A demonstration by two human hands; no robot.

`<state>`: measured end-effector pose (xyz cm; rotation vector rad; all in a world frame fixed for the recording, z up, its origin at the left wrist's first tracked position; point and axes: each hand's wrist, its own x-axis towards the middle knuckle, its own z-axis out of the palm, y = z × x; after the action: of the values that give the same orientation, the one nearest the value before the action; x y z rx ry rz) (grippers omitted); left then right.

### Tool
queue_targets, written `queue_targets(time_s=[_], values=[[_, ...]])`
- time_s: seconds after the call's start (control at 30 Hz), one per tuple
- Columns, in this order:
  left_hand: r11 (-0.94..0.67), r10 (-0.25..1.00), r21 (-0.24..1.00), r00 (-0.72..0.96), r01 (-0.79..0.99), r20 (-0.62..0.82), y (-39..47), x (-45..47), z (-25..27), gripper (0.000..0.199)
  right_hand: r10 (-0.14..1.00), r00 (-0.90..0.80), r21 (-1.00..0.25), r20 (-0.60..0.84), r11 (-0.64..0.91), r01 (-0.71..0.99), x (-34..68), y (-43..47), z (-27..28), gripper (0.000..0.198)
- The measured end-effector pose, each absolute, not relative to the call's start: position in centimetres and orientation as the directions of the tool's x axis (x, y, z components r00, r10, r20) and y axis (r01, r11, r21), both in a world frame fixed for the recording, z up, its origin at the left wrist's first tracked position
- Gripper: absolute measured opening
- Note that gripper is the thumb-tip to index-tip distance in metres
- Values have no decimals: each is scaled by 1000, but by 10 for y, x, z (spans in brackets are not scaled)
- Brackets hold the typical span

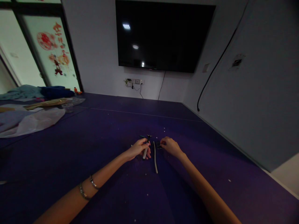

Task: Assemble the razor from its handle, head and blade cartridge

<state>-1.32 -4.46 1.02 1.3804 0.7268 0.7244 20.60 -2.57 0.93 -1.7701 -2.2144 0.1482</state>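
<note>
My left hand [140, 147] is closed around what looks like a razor [145, 153], with a pale handle pointing down and a dark T-shaped head at the top. My right hand [170, 146] pinches or presses a small dark flat piece [159, 145] on the purple surface; its fingertips partly cover this piece, and its kind is unclear. Between the hands lies a thin, slightly curved pale strip [155, 158], touched by neither. A small bluish-dark item [142, 136] rests just beyond my left fingers.
The purple surface [112, 130] carries scattered white bits. At the left lie clear plastic sheeting [44, 123] and folded cloths [28, 92]. A television [163, 37] hangs on the far wall above sockets [137, 81]. A black cable [216, 67] dangles along the right wall.
</note>
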Motion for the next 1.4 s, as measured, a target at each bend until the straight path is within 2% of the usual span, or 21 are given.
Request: queue_targets(time_s=[0.13,0.27,0.4,0.63,1.0,1.2,1.4], values=[[45,804,998,594,-37,-14,-44,-13,10,15,966,-147,-485,210,234,843,208,-19,8,17],[43,805,998,594,-41,-11,-44,-13,10,16,993,-41,-783,114,115,611,206,-14,10,19],[53,810,998,586,-32,-25,-45,-13,11,18,1000,-19,-918,19,25,395,202,-15,16,17],[48,823,999,568,-14,-32,-46,-12,11,15,993,-110,-956,-39,-5,293,198,-21,26,15],[8,839,1000,544,2,-8,-49,-9,16,16,989,-145,-953,-34,11,303,192,-29,34,20],[-51,853,999,519,-10,49,-48,-7,11,24,992,-119,-962,37,68,264,191,-31,41,16],[-196,842,980,508,-32,185,-52,-3,3,33,968,-207,-963,139,181,201,187,-41,57,19]])
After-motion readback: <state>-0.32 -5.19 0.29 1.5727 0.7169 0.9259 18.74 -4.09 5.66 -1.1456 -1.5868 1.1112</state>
